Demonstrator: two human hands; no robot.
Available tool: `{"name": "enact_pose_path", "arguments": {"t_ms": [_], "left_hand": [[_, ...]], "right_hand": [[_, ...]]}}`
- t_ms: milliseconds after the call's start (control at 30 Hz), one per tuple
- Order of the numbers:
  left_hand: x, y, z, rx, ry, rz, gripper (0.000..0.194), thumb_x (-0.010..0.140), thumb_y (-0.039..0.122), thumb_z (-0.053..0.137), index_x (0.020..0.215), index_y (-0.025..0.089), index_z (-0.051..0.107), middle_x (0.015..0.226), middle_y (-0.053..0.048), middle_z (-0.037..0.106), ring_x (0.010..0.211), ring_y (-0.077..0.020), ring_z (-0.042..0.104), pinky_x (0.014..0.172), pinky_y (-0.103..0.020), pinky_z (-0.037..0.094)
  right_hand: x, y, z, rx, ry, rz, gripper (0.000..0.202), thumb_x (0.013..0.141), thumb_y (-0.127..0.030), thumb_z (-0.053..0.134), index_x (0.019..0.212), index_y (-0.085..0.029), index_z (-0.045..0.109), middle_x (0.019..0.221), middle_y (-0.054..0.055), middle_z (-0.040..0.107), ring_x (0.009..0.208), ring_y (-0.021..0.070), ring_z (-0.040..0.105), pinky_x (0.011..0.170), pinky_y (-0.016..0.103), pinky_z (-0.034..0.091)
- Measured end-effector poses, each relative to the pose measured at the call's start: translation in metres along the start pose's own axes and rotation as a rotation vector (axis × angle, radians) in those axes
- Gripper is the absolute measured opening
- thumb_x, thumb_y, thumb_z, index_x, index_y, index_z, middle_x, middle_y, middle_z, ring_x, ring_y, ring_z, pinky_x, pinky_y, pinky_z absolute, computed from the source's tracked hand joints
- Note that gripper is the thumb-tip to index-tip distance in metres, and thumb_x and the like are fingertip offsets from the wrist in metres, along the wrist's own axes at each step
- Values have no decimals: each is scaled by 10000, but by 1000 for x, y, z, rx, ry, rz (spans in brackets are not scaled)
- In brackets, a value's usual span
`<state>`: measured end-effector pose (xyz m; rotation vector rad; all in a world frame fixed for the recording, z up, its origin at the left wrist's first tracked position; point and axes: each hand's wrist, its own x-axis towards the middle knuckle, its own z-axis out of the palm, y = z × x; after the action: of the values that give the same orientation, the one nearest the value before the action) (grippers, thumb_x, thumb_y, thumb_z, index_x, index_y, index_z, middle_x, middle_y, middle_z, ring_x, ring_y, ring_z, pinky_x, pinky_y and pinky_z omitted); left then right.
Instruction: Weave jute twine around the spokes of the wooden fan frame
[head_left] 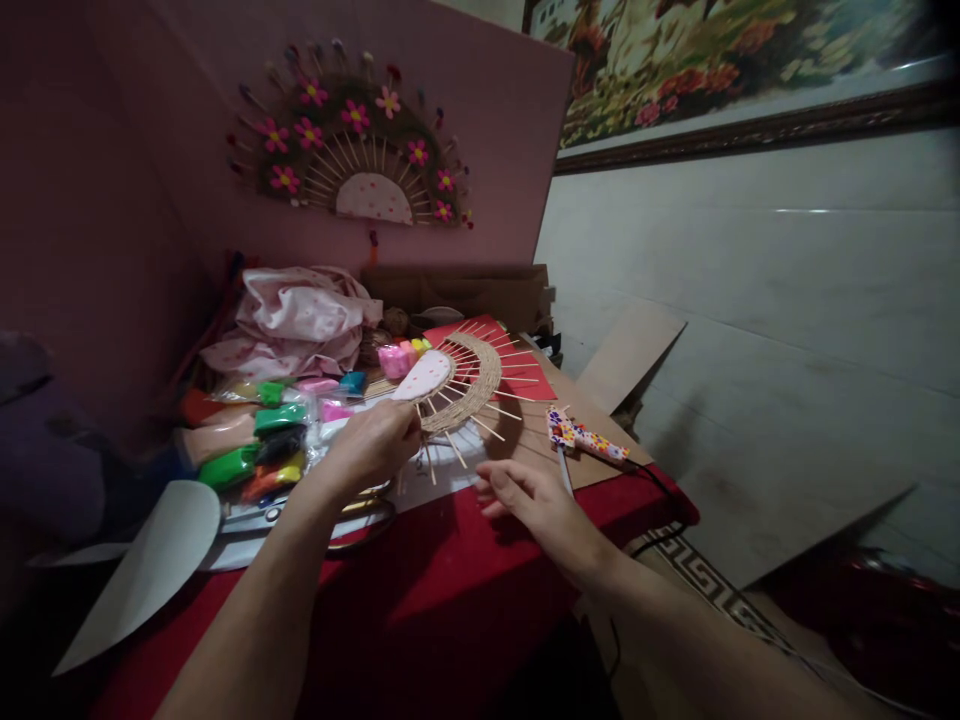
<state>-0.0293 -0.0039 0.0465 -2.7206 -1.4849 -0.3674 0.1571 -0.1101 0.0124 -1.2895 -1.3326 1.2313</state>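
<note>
My left hand is closed on the near edge of a fan-shaped craft, which it holds up tilted above the table. The craft has a white, pink-dotted half-disc centre, thin wooden sticks spreading outward, and a band of brown twine woven round them. Just below the stick ends, my right hand hovers with its fingers loosely curled and apart, and I see nothing in it. To its right lies a glue gun wrapped in flowery material, with its cord running off the table edge.
Coloured clay packets, scissors and crumpled pink fabric crowd the left. Red sheets and cardboard lie behind and to the right. A finished-looking flowered fan hangs on a pink board. Red cloth covers the table.
</note>
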Motion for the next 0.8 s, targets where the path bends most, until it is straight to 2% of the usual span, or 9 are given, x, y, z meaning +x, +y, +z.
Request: {"name": "enact_pose_path", "arguments": {"t_ms": [100,167,267,400,800], "left_hand": [[0,-2,3,10,5,9,162,759,225,420,706,178,565,751,-51,579,654,-148,492,578,-261,336],[1,-3,5,18,14,16,164,765,224,412,695,180,553,745,-45,580,659,-146,496,584,-257,335],[1,-5,7,13,27,27,151,764,225,415,694,181,541,751,-43,583,671,-146,505,588,-253,336],[0,-5,7,16,60,43,155,775,214,399,725,177,540,764,-53,587,678,-149,517,596,-252,347],[-2,-3,4,86,120,136,163,751,169,418,688,166,569,759,-57,595,696,-163,513,586,-257,341]], "right_hand": [[19,6,25,480,-40,89,482,749,-569,525,906,-114,548,886,99,584,772,145,597,694,278,492],[29,6,36,612,-91,86,430,733,-511,587,887,-111,555,879,95,599,769,137,608,697,263,496],[34,4,46,604,-180,109,359,689,-406,669,849,-100,571,806,81,633,644,119,611,540,214,493],[34,5,54,600,-137,128,252,646,-283,690,755,-99,558,659,53,645,455,69,533,359,145,403],[44,9,60,667,-70,126,144,582,-163,641,692,-96,577,558,2,586,404,67,516,303,139,406]]}}
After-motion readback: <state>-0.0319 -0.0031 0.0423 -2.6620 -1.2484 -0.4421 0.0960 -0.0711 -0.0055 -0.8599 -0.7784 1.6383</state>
